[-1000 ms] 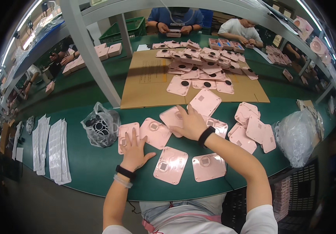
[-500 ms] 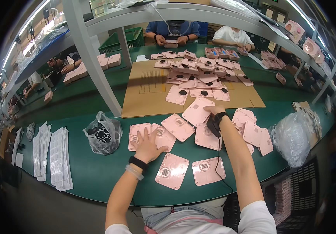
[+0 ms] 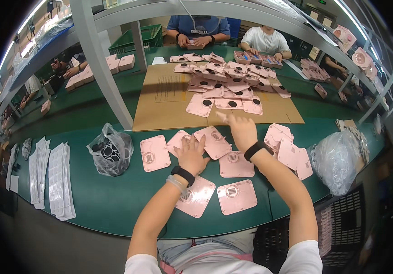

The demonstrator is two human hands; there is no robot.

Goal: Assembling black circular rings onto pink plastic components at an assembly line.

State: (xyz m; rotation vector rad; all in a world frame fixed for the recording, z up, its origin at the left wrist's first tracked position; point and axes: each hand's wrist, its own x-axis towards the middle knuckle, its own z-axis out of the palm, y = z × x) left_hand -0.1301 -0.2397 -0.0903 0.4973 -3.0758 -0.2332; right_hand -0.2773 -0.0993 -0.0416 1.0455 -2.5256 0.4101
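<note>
Several flat pink plastic panels with round grilles lie in front of me on the green tabletop. My left hand (image 3: 192, 155), fingers spread, rests over a tilted pink panel (image 3: 176, 140) and touches the edge of a neighbouring panel (image 3: 214, 147). My right hand (image 3: 243, 131) hovers just right of that second panel, its forefinger stretched out to the left and nothing visible in its grasp. One panel (image 3: 155, 153) lies alone on the left. Below my hands are a middle panel (image 3: 236, 168), a lower left panel (image 3: 200, 201) partly under my left wrist, and a lower right panel (image 3: 237, 201).
Beyond my hands, a cardboard sheet (image 3: 160, 114) bears a heap of pink parts (image 3: 237, 84) with black discs. Left are a plastic bag of black rings (image 3: 110, 153) and white sheets (image 3: 60, 182). Right are overlapping panels (image 3: 289, 153) and a clear bag (image 3: 335, 160). Two people work opposite.
My right hand has let go of a panel and shifted slightly left. My left hand has slid right, off the leftmost panel, which now lies apart from its neighbour.
</note>
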